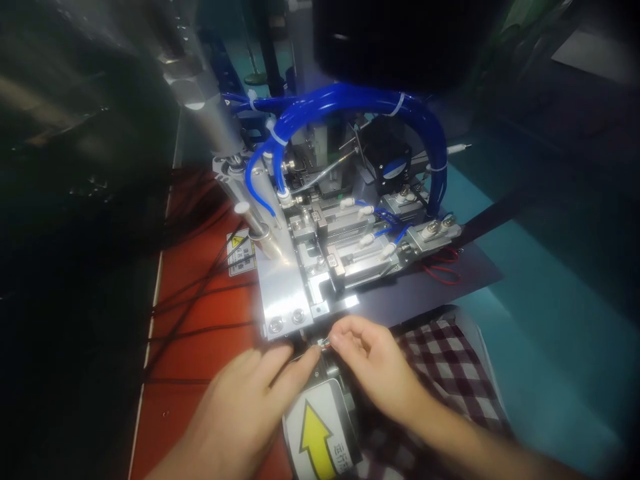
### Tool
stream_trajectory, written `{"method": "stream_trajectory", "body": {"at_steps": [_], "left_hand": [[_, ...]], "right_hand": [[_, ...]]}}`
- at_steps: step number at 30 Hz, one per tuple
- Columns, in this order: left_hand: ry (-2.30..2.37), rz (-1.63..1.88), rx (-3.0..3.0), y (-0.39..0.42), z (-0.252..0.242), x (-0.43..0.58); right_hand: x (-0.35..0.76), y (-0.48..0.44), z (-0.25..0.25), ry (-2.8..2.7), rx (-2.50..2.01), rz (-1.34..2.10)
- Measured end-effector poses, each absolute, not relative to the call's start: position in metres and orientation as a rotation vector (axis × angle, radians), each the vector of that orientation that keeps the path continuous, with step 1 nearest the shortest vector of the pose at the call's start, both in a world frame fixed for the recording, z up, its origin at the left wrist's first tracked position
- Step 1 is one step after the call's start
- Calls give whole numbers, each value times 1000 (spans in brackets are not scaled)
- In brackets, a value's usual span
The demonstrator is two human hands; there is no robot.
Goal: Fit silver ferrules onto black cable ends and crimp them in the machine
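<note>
My right hand (377,367) is closed in a pinch just below the machine's front edge. At its fingertips shows a small shiny piece (324,344) with a reddish spot, too small to name. From the left, my left hand (245,400) reaches in with thumb and index finger stretched apart. Its thumb tip touches or nearly touches the small piece, and its index fingertip lies close under the bright metal plate (285,293). Below the hands, a feed track (327,367) leads to a white label with a yellow arrow (316,433). My left hand's other fingers are partly hidden.
Behind the hands stand pneumatic slides (363,230) with white fittings. A thick bundle of blue air hoses (350,100) arches over them. Black cables (200,330) cross the red surface (185,413) at left. A metal post (200,100) rises at upper left. Checked cloth (445,367) lies at right.
</note>
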State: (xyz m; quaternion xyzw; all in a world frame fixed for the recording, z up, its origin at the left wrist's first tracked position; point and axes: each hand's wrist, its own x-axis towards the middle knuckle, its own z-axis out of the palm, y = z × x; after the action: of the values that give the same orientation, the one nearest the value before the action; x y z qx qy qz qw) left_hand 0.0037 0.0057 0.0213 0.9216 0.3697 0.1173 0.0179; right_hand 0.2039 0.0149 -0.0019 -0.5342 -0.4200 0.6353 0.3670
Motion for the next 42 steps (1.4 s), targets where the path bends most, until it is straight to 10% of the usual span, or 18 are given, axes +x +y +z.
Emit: {"method": "stream_trajectory", "body": {"at_steps": [42], "left_hand": [[1161,477,2714,5,12,-3]], "right_hand": [[204,20,-6,-909,-1255,1898]]}}
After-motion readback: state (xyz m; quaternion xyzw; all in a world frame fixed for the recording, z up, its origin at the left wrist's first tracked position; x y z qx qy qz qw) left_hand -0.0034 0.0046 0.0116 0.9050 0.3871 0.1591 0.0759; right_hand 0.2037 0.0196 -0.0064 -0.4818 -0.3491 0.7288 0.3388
